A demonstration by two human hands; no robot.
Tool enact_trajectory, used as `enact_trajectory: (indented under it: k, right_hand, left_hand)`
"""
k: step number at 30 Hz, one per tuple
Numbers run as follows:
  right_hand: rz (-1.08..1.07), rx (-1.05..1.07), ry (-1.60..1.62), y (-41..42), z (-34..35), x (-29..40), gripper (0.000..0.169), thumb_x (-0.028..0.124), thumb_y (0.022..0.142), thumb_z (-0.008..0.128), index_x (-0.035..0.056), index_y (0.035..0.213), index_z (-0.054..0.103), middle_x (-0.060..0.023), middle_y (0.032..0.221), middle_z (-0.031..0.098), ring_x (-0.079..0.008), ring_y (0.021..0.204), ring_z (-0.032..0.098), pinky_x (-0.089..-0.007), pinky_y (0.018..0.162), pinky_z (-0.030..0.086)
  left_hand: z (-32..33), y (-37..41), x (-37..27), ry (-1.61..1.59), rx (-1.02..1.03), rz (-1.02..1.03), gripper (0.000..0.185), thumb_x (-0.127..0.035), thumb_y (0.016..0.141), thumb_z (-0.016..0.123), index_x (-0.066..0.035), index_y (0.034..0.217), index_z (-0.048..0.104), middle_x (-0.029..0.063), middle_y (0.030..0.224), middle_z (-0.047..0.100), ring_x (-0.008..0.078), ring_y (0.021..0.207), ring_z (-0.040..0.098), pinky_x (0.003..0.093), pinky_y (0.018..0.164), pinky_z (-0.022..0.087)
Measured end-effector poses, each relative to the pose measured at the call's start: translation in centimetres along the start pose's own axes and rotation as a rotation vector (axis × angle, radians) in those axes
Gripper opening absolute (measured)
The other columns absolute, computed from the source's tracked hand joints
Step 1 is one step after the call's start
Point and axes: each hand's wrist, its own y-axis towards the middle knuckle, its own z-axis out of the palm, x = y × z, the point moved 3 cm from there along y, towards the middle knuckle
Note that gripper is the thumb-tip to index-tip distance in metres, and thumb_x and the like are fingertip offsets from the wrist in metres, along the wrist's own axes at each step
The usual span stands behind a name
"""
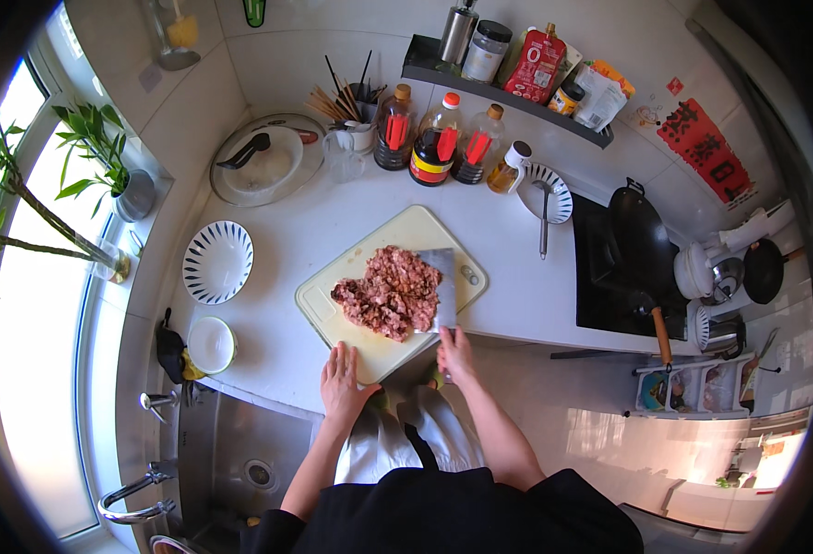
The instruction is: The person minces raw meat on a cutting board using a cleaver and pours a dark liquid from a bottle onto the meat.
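A mound of minced meat point(389, 294) lies on a pale plastic cutting board point(351, 347), which is set at an angle by the counter's front edge. My right hand point(456, 356) grips the handle of a cleaver point(446, 284). Its broad metal blade rests against the right side of the meat, and part of it is hidden there. My left hand point(341, 388) is at the board's lower left edge, fingers apart and fingertips on the board, holding nothing.
To the left are a patterned plate point(218, 262), a white bowl point(211, 345) and a sink point(240, 443). Sauce bottles point(437, 145) stand behind the board. Rightward are a patterned dish with a spoon point(555, 197) and a wok point(638, 228) on the black stove.
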Motion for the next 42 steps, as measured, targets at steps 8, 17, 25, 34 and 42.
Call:
enact_trajectory:
  k: [8,17,25,34,42]
  right_hand:
    - [-0.667,0.020,-1.198,-5.6,10.9,5.6,0.048,0.017,0.096,0.053,0.0054,0.140,0.040,-0.0249,0.104,0.065,-0.0405,0.076,0.068,-0.0500,0.059,0.054]
    - [-0.813,0.031,-0.800,-9.7,7.8,12.4,0.036,0.014,0.096,0.056,0.0001,0.126,0.043,-0.0286,0.097,0.065,-0.0455,0.086,0.065,-0.0534,0.071,0.052]
    - [-0.555,0.116,-1.189,-3.4,9.1,11.2,0.031,0.029,0.100,0.051,0.0018,0.111,0.042,-0.0235,0.068,0.064,-0.0450,0.066,0.064,-0.0557,0.059,0.050]
    - [-0.597,0.056,-1.265,-0.7,7.4,9.7,0.036,0.036,0.100,0.051,0.0047,0.118,0.047,-0.0210,0.067,0.065,-0.0433,0.064,0.065,-0.0544,0.055,0.051]
    - [-0.586,0.013,-1.247,0.8,7.1,10.9,0.035,0.036,0.100,0.051,0.0054,0.117,0.050,-0.0223,0.070,0.066,-0.0440,0.065,0.065,-0.0545,0.057,0.051]
  left_hand:
    - [0.2,0.1,0.3,-0.010,-0.011,-0.012,0.096,-0.040,0.064,0.085,-0.005,0.144,0.045,0.0181,0.153,0.039,0.0335,0.141,0.037,0.0437,0.113,0.032]
    - [0.2,-0.1,0.3,-0.025,-0.036,-0.014,0.096,-0.040,0.064,0.085,-0.005,0.144,0.046,0.0178,0.153,0.039,0.0324,0.141,0.037,0.0442,0.113,0.033]
    - [-0.1,-0.1,0.2,-0.011,-0.027,-0.013,0.097,-0.043,0.064,0.085,-0.006,0.144,0.045,0.0173,0.153,0.039,0.0324,0.141,0.038,0.0436,0.112,0.034]
    - [0.1,-0.1,0.2,-0.013,-0.006,-0.026,0.096,-0.044,0.065,0.084,-0.007,0.145,0.045,0.0158,0.154,0.038,0.0305,0.142,0.035,0.0427,0.113,0.032]
    - [0.2,-0.1,0.1,-0.020,0.004,-0.031,0.096,-0.042,0.065,0.085,-0.008,0.145,0.045,0.0160,0.154,0.038,0.0305,0.142,0.035,0.0423,0.113,0.032]
